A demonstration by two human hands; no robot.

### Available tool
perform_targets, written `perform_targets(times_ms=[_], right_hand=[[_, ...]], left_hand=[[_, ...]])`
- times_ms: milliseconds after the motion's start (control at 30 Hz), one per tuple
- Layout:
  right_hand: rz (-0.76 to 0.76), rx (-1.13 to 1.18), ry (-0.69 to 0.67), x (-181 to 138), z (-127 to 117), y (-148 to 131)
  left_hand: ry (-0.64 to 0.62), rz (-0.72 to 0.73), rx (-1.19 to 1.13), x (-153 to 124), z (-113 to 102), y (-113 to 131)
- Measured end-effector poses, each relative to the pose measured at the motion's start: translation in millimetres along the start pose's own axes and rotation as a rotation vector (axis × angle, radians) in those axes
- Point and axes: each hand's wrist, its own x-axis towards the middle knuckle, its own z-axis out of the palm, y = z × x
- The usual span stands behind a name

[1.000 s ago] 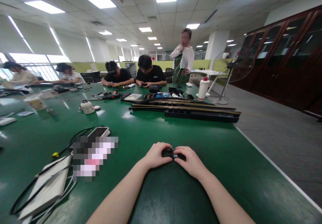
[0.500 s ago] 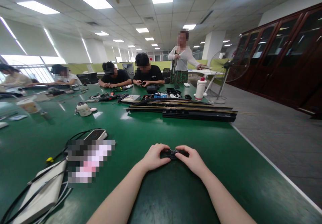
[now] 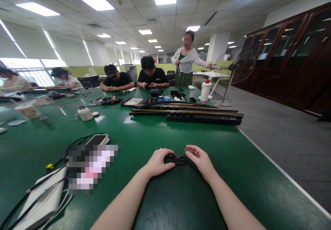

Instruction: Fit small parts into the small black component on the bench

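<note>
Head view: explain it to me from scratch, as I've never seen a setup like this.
There is no machine here. The camera sits on a person's head and looks forward and down, so the two bare arms coming up from the bottom edge are that person's own. The left hand grips a small black part near the green table. The right hand, just apart from it, pinches a small piece too tiny to identify. Beyond the hands lie black rails with thin rods, and a white bottle stands behind. At picture left are a pale slab with cables over it and a blurred-out patch. Other people are farther back.
</note>
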Motion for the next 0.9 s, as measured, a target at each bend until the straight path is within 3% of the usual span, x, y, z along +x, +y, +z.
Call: perform_targets(times_ms=[667,900], right_hand=[[0.107,0.321,0.142,2.2,-8.0,0.7],[0.173,0.534,0.189,2.5,-8.0,-3.0]], left_hand=[[0.024,0.007,-0.008,-1.0,0.8,-1.4],[0.022,0.013,0.002,-0.6,-0.2,-1.1]])
